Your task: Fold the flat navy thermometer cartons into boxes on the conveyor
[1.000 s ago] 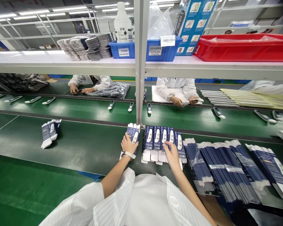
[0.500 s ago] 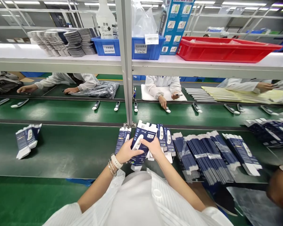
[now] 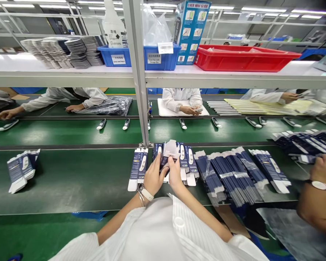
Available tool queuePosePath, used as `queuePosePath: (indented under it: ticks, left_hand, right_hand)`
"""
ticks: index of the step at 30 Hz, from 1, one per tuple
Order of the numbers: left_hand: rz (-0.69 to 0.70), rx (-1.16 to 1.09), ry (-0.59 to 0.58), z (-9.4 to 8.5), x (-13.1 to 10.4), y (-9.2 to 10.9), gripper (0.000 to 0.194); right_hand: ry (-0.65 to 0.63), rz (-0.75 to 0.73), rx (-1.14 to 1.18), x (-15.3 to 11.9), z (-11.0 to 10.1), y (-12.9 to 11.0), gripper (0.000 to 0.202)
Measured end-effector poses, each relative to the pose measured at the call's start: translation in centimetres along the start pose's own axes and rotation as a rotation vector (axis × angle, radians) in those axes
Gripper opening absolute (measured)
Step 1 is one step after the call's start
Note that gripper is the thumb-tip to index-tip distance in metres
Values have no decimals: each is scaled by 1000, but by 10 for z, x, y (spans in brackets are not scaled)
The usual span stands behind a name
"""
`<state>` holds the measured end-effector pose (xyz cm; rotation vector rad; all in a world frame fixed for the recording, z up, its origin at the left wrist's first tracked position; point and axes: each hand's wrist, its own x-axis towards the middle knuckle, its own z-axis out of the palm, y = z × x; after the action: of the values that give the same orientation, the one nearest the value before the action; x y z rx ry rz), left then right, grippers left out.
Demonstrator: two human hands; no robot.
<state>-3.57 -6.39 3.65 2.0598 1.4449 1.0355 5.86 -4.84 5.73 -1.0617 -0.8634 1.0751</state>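
Note:
Between my two hands stands a blue and white carton [image 3: 170, 149], its pale top flaps folded outward. My left hand [image 3: 153, 177] presses on its left side and my right hand [image 3: 175, 174] on its right, both partly hiding it. A flattened carton [image 3: 138, 165] lies just left of my left hand. Beyond and to the right of my hands are more flat cartons [image 3: 190, 161]. Bundles of flat cartons [image 3: 233, 177] wrapped in clear film lie farther right.
Thermometer-like devices [image 3: 182, 123] lie on the green conveyor [image 3: 163, 132] beyond. A metal post [image 3: 139, 72] rises ahead under a shelf [image 3: 92, 77]. Opened cartons [image 3: 23, 169] stand at the left. A co-worker's arm [image 3: 315, 195] reaches in at the right.
The carton in my hands has turned from its flat printed face to show opened flaps. The flat carton at left is uncovered. The co-worker's arm at right has moved further in.

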Motion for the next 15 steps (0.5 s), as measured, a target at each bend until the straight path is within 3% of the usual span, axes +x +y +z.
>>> queuePosePath:
  ticks: [9,12,15]
  left_hand:
    - [145,38,-14,10,-8,-2,55]
    - [155,-119,-55,8,-10,0,60]
    - [-3,-422,-102,1,-8,9,75]
  right_hand:
    - [224,102,144,-2,-8,-2,39]
    - [229,104,99,-3,-11,-5,39]
    - [186,73,30,-6,-13,-7,41]
